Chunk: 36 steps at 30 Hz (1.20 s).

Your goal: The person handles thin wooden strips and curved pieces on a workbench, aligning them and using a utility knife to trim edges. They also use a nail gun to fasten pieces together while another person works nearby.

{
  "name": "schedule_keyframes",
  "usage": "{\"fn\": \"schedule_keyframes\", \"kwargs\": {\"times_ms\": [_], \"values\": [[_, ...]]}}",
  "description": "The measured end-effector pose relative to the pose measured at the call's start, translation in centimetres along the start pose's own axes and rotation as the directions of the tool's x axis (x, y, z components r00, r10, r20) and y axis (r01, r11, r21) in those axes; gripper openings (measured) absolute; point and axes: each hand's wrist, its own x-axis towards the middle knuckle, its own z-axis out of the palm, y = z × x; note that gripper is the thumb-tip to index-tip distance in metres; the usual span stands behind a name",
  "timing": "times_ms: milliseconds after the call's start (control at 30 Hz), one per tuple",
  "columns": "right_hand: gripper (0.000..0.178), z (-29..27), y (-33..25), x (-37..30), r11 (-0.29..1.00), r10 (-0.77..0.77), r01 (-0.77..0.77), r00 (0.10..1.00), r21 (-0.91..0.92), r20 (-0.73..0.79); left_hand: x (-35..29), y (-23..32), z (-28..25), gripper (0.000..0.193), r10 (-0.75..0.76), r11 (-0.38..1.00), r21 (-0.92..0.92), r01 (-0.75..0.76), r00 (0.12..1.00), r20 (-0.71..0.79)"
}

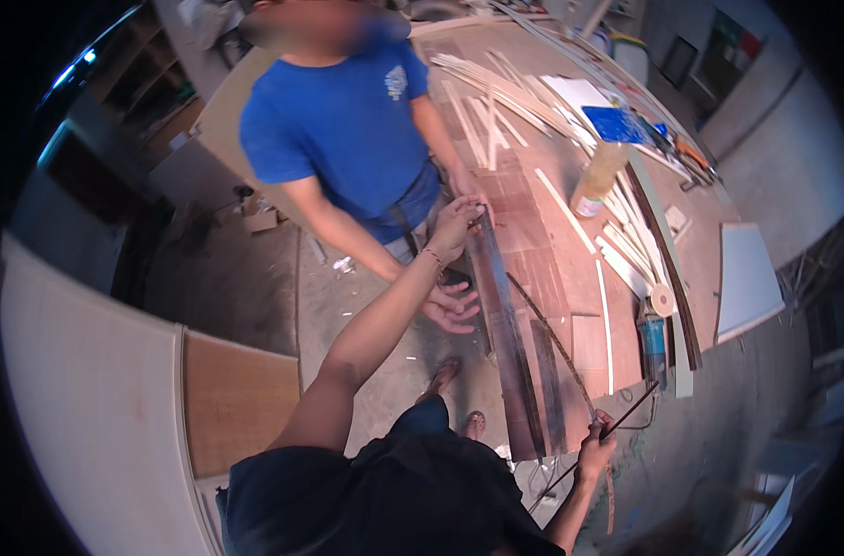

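Observation:
My left hand (457,227) reaches out to the far end of a long dark strip (510,338) on the worktable, its fingers closed at that end. My right hand (596,449), low at the table's near edge, is closed round a thin dark stick (633,410) that slants past it on both sides. A narrow, bendy brown strip (554,335) runs from the tabletop to this same hand, and a loose tail hangs below. A co-worker in a blue shirt (334,120) stands opposite; one of their hands (466,183) is beside my left hand, the other (452,308) open below my forearm.
On the worktable (524,199) lie several pale wood strips (482,116), a clear jar with a blue lid (591,181), a tape roll (662,298) and a blue-green power tool (655,341). A white panel (749,278) leans at right. A pale cabinet (98,371) stands at left.

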Motion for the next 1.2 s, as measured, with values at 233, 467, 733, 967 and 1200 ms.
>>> {"fn": "schedule_keyframes", "kwargs": {"times_ms": [233,467,733,967,1200], "values": [[0.024,6.2,-2.6,-1.1,0.974,0.094,-0.108,0.993,-0.198,-0.078,9.6,-7.0,-3.0,0.023,-0.165,0.977,0.153,0.151,0.982,0.088],[0.025,12.5,-0.7,-1.3,0.96,0.073,-0.129,0.972,-0.25,-0.222,14.2,-8.5,-4.5,0.019,-0.043,0.969,0.241,0.06,0.996,-0.078],[0.024,16.3,-0.5,-1.1,0.906,0.141,-0.248,0.941,-0.342,-0.308,16.9,-9.8,-5.9,0.033,-0.05,0.923,0.376,0.083,0.994,-0.098],[0.029,18.7,0.1,-0.5,0.913,0.058,-0.215,0.91,-0.348,-0.411,19.4,-12.5,-8.2,0.025,-0.061,0.923,0.369,0.113,0.987,-0.149],[0.025,19.0,-0.5,-0.1,0.872,-0.005,-0.235,0.874,-0.43,-0.487,19.7,-10.2,-8.1,0.017,-0.049,0.908,0.406,0.104,0.988,-0.145]]}}
